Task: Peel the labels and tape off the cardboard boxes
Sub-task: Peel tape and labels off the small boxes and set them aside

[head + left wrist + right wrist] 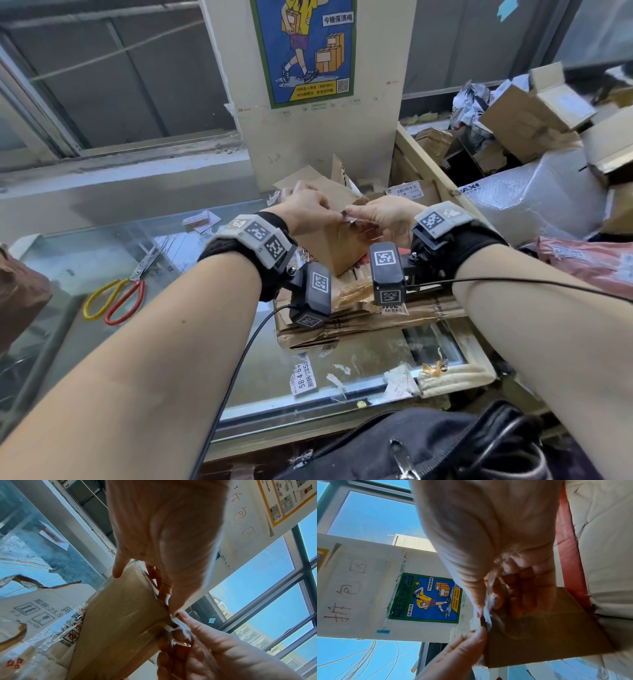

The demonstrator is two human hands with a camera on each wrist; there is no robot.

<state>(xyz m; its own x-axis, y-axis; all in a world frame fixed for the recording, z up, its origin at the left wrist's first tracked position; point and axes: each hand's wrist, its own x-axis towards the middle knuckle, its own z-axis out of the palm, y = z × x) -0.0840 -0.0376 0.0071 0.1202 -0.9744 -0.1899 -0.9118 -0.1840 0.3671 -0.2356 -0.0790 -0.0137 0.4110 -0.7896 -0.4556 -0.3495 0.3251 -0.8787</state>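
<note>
At frame centre, above the glass counter (pixel 120 253) | small brown cardboard box (pixel 337 245) held aloft, light, stiff | left hand (pixel 305 209) grips its top edge | right hand (pixel 383 216) pinches thin, tear-prone clear tape strip (pixel 178 625); best taken near the stuck root.

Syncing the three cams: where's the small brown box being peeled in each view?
Head: the brown box sits centre frame, below both hands.
Left wrist: it runs from the centre to the bottom edge, under the left hand.
Right wrist: lower right, below the right hand.
Shared landmark: the blue poster shows in head and right wrist only.
</note>
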